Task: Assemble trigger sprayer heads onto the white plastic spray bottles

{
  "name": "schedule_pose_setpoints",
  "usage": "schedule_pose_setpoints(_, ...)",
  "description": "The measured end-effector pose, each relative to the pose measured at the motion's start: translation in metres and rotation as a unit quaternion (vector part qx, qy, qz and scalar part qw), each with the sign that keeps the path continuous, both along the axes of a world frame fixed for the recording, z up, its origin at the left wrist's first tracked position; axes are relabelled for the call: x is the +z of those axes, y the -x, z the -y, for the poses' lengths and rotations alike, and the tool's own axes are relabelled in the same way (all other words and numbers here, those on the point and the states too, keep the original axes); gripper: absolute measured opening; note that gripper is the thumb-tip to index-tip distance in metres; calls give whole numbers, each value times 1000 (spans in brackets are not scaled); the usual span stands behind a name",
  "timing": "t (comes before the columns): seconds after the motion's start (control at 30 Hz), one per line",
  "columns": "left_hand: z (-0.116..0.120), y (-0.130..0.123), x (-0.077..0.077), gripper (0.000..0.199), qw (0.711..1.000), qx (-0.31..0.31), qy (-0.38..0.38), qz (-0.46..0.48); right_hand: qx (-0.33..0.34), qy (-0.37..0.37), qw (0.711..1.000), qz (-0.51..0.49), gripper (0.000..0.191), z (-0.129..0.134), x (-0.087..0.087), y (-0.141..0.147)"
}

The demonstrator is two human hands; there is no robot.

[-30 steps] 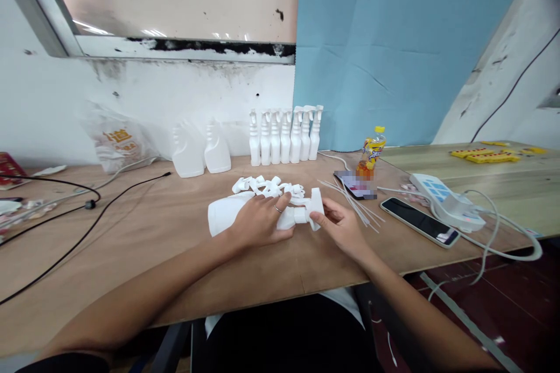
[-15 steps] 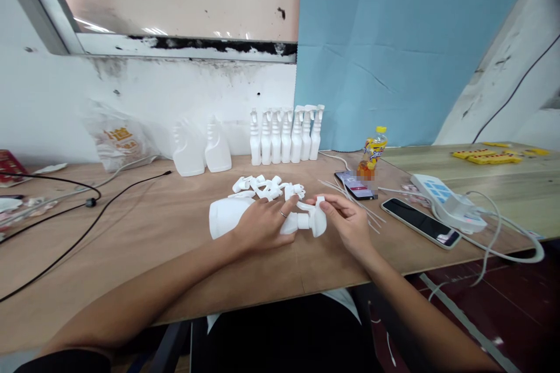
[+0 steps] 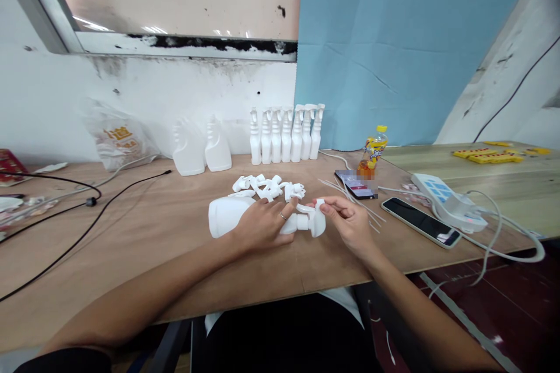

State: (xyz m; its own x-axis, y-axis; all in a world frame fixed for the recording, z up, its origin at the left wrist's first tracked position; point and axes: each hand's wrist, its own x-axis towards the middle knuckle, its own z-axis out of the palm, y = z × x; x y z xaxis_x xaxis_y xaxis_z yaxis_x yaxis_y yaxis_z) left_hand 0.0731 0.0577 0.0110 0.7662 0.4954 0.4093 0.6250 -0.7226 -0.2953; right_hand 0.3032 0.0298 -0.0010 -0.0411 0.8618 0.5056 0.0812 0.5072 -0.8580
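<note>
A white spray bottle (image 3: 230,215) lies on its side on the brown table, its trigger head (image 3: 315,222) pointing right. My left hand (image 3: 266,222) is wrapped over the bottle near its neck and hides part of it. At the nozzle end, the thumb and fingers of my right hand (image 3: 345,221) pinch the tip of the trigger head. Just behind the bottle lies a small heap of loose white trigger heads (image 3: 269,187). Thin clear tubes (image 3: 350,201) are scattered to the right of my right hand.
Several white spray bottles (image 3: 286,143) stand in a row by the wall, left of them two larger headless bottles (image 3: 217,148). To the right are a drink bottle (image 3: 374,151), two phones (image 3: 420,221) and a power strip (image 3: 450,201). A black cable (image 3: 109,201) crosses the left side.
Almost nothing has moved. My right hand's fingers have shifted very slightly at the nozzle tip; the left hand keeps its place on the bottle.
</note>
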Motion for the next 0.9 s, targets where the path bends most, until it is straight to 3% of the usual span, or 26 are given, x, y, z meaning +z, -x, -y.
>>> schedule_pose_setpoints(0.13, 0, 0, 4, 71, 999, 5, 5, 39, 11, 6, 999, -33, 26, -1, 1, 3)
schedule_pose_setpoints(0.27, -1, 2, 8, 70, 996, -3, 20, 87, 68, 6, 995, -68, 46, 2, 4, 9)
schedule_pose_setpoints(0.37, -1, 3, 9, 70, 995, -11, 24, 98, 73, -4, 993, -92, 47, 4, 3, 12)
schedule_pose_setpoints(0.7, -2, 2, 7, 70, 995, -12, 14, 102, -57, -104, 990, -71, 33, 2, -15, 15)
schedule_pose_setpoints(0.9, -3, 2, 6, 71, 996, -13, 14, 85, -63, -113, 990, -52, 20, -4, -21, 11)
